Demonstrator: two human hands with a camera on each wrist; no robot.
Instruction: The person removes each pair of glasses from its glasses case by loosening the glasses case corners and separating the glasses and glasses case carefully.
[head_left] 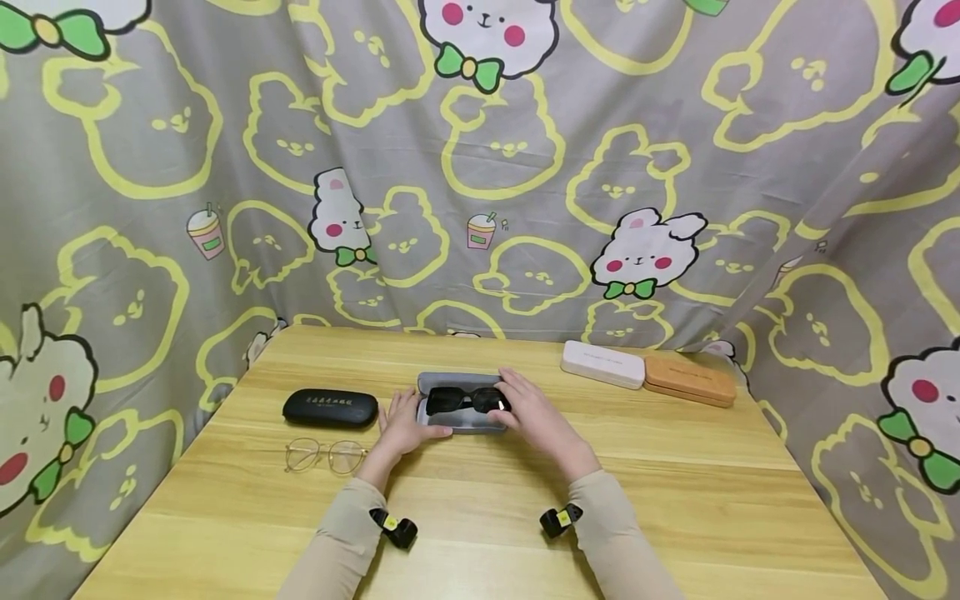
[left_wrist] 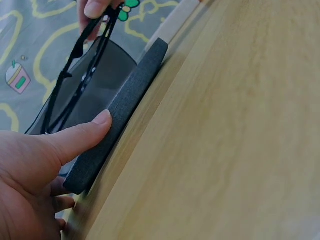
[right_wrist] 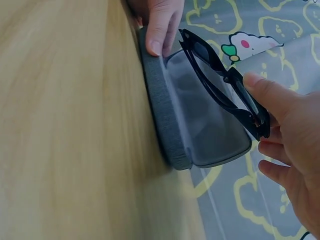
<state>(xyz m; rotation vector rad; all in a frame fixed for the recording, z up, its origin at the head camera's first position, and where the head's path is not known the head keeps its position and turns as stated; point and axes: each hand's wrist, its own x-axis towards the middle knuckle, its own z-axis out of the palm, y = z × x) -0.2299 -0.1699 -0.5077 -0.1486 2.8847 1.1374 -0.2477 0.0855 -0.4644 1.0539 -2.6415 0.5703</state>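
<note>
Folded black sunglasses [head_left: 467, 401] are pinched at one end by my right hand [head_left: 537, 415], thumb on the lens side. They hover over an open grey glasses case [head_left: 468, 425], whose lid stands up at the back. In the right wrist view a gap shows between the sunglasses [right_wrist: 225, 82] and the case [right_wrist: 162, 100]. At the case's left end, my left hand [head_left: 405, 427] grips it, with its thumb along the front wall and the other fingers behind the end, as the left wrist view shows the hand [left_wrist: 40, 170].
On the left lie a black glasses case [head_left: 330, 408], closed, and thin-framed eyeglasses [head_left: 325, 456] in front of it. A white case [head_left: 602, 364] and an orange case [head_left: 690, 382] sit at the back right. A patterned curtain [head_left: 510, 183] hangs behind the wooden table [head_left: 480, 533].
</note>
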